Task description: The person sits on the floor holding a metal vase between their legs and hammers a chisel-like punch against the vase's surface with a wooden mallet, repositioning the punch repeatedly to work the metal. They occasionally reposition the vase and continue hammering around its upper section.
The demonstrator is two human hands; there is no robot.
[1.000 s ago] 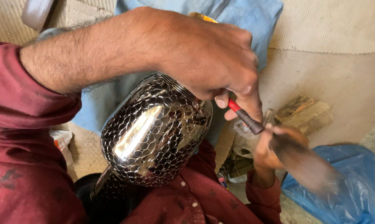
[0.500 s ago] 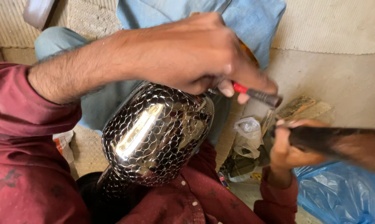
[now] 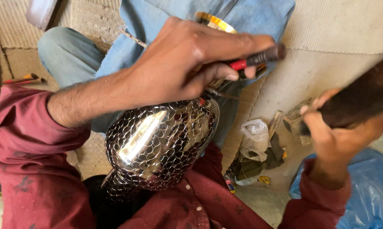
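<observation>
A shiny metal vessel (image 3: 157, 144) with a hammered scale pattern rests against my lap, between my maroon sleeves. My left hand (image 3: 187, 63) hovers just above its upper end, closed around a thin punch (image 3: 259, 58) with a red band and a dark tip pointing right. At the right, my right hand (image 3: 331, 135) grips a dark wooden mallet (image 3: 361, 101) held up and blurred. The mallet is well apart from the punch. A brass-coloured rim (image 3: 212, 21) peeks out behind my left hand.
A leg in blue denim (image 3: 73, 55) lies across the woven mat beyond the vessel. A blue plastic bag (image 3: 369, 195) sits at lower right, a clear crumpled bag (image 3: 255, 131) and a wood block (image 3: 295, 118) beside it. Two pencils (image 3: 24, 78) lie at left.
My left hand has lifted the punch up and off the vessel's surface, turning its tip to the right. My right hand has swung the mallet upward and to the right.
</observation>
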